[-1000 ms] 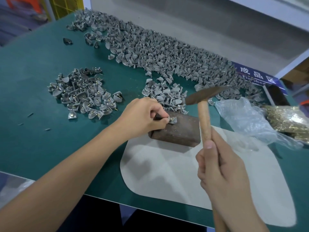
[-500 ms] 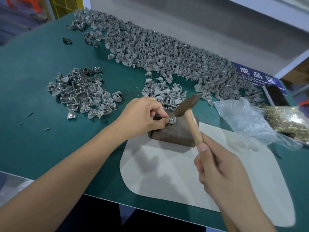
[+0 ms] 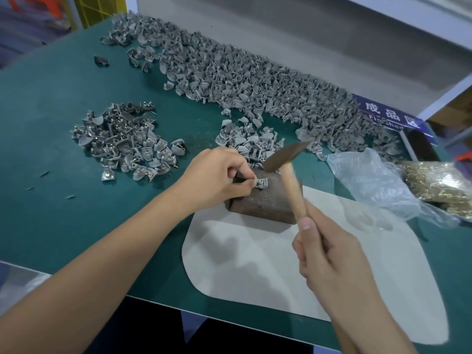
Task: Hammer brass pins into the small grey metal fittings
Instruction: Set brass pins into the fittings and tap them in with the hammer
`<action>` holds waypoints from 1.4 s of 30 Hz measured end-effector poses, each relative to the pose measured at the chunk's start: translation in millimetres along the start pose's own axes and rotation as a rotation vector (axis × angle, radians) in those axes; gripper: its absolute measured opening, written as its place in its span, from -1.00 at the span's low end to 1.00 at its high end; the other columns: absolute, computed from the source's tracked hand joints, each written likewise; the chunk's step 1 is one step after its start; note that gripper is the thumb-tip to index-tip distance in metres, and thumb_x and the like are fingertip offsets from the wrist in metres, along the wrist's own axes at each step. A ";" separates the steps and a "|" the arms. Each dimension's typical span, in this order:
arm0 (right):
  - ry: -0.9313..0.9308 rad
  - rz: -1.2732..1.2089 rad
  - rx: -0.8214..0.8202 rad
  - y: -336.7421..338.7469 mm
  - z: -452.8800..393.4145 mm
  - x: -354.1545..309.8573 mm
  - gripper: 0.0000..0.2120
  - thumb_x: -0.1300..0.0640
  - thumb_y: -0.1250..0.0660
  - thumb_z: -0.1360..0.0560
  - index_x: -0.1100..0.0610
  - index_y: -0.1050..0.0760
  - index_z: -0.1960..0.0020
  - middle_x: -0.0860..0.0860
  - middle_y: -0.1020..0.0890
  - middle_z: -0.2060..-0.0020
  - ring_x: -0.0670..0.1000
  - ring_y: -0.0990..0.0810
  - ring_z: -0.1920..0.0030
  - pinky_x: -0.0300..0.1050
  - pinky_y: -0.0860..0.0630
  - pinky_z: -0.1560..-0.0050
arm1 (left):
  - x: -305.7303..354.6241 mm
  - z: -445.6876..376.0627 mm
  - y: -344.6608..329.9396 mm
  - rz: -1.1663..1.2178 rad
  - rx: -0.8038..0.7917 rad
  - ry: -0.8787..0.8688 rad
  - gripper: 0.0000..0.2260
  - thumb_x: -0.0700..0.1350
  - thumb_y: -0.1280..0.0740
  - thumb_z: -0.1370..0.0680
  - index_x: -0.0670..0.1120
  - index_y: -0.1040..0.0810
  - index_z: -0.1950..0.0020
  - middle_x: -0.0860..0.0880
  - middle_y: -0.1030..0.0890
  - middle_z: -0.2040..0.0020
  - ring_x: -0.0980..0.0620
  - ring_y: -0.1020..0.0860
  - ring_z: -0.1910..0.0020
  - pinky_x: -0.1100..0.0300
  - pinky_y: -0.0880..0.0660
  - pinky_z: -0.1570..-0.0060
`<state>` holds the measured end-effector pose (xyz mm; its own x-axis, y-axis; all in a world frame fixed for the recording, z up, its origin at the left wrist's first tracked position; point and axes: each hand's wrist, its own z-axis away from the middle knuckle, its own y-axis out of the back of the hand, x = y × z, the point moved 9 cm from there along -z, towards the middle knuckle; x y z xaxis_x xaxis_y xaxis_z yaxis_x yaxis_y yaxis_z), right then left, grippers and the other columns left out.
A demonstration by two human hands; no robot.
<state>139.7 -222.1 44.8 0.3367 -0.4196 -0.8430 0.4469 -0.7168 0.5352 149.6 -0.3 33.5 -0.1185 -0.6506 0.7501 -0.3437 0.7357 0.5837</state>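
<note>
Brass pin and grey fitting [image 3: 262, 182] are sitting together on top of the rusty iron block [image 3: 265, 198], which is resting on the green worktop [image 3: 51, 98]. The left hand [image 3: 217, 178] is pinching the fitting between curled fingers [image 3: 249, 186], steadying it. The right hand [image 3: 329, 256] is gripping the wooden handle of the hammer [image 3: 286, 155], whose head is hanging just above the fitting. Loose fittings [image 3: 255, 80] are lying heaped along the far edge, a pinned pile [image 3: 122, 141] lying to the left.
</note>
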 end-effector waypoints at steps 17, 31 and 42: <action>0.005 0.024 0.013 2.6 3.3 -2.1 -0.60 -0.25 -0.10 -0.63 -0.22 -0.52 -0.37 -0.08 -0.38 0.41 -0.07 -0.27 0.46 -0.25 -0.25 0.49 | -1.1 -0.6 -0.7 0.011 -0.010 0.004 -0.93 -0.07 -0.56 -0.46 0.05 -0.71 0.20 0.07 -0.47 0.31 0.02 -0.50 0.22 0.04 -0.49 0.13; -0.356 0.437 0.157 52.3 -15.4 69.2 -0.65 0.19 -0.23 -0.65 0.15 -0.48 -0.43 -0.01 -0.59 0.29 -0.03 -0.55 0.35 -0.10 -0.42 0.32 | 3.9 5.9 -0.2 -0.005 0.093 -0.023 -0.94 -0.03 -0.46 -0.48 0.09 -0.61 0.15 0.09 -0.55 0.12 0.12 -0.48 0.10 0.06 -0.49 0.01; 0.159 0.303 0.287 27.6 -61.6 -18.6 -0.84 0.15 -0.39 -0.60 -0.01 -0.67 -0.13 -0.15 -0.66 0.05 -0.15 -0.59 0.04 -0.31 -0.47 0.01 | 3.0 5.5 0.7 0.081 0.127 -0.048 -0.91 -0.11 -0.45 -0.53 0.05 -0.61 0.15 0.08 -0.53 0.15 0.06 -0.49 0.11 0.02 -0.50 0.03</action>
<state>196.8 -199.8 78.6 0.5506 -0.5591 -0.6199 0.0684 -0.7098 0.7011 143.9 -2.8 34.5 -0.1940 -0.6007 0.7755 -0.4463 0.7581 0.4755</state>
